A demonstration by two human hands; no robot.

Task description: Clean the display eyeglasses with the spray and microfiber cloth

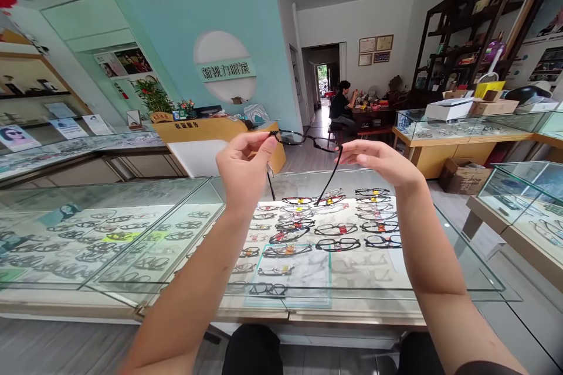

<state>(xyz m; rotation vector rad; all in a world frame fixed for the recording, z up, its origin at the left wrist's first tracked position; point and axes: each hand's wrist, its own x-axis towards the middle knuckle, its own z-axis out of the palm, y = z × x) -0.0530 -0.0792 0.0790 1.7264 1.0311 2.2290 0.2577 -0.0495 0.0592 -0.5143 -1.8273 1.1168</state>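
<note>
A pair of black-framed glasses (308, 139) is held up above the glass display case (352, 299), its temples unfolded and pointing down toward me. My left hand (247, 169) pinches the frame's left corner between thumb and fingers. At the right corner, my right hand (380, 161) has its fingers closed around the hinge area, with the palm turned inward. Below both hands, several rows of glasses (338, 244) lie inside the case. A teal-edged clear tray or pad (303, 278) shows at the case's near side, with another pair of glasses beside it.
Another glass case (57, 234) adjoins on the left, and one (528, 205) stands at the right. Farther back are a wooden reception counter (206, 132), a person (343, 108) seated at a table, cardboard boxes (464, 176) and a dark shelf (457, 41).
</note>
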